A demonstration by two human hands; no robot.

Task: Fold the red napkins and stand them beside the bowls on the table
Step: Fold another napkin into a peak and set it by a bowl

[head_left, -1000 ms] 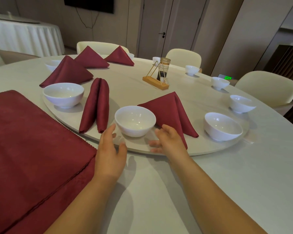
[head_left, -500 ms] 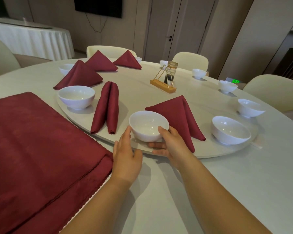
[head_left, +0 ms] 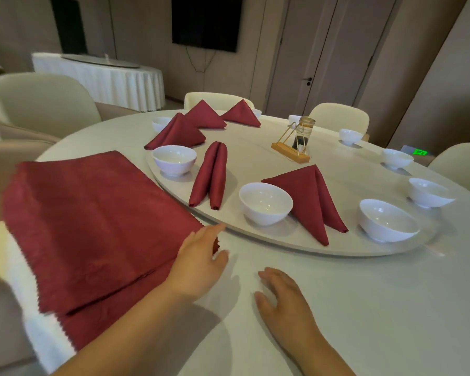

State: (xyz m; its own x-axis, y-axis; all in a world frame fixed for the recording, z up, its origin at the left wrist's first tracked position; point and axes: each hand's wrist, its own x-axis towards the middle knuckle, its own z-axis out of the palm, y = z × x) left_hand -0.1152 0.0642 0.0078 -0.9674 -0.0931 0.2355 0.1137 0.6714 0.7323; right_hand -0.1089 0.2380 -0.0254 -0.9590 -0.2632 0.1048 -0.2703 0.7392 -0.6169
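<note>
A stack of flat red napkins [head_left: 92, 221] lies on the table at my left. My left hand [head_left: 201, 256] rests open at the stack's near right corner, fingertips touching its edge. My right hand [head_left: 280, 297] lies open on the white tablecloth, holding nothing. On the turntable [head_left: 255, 240], a folded red napkin [head_left: 310, 196] stands beside the nearest white bowl [head_left: 265, 203]. A rolled red napkin [head_left: 210, 175] lies between that bowl and a second bowl [head_left: 174, 160]. Three more folded napkins [head_left: 198, 123] stand at the far side.
More white bowls [head_left: 388, 221] ring the turntable's right side. A wooden stand with a glass jar [head_left: 296, 145] sits near the middle. Cream chairs [head_left: 38, 101] surround the table. Another clothed table [head_left: 106, 77] stands at the back left.
Both hands have left the nearest bowl and drawn back. My left hand moved left to the napkin stack's corner; my right hand dropped onto the tablecloth. The view turned leftward.
</note>
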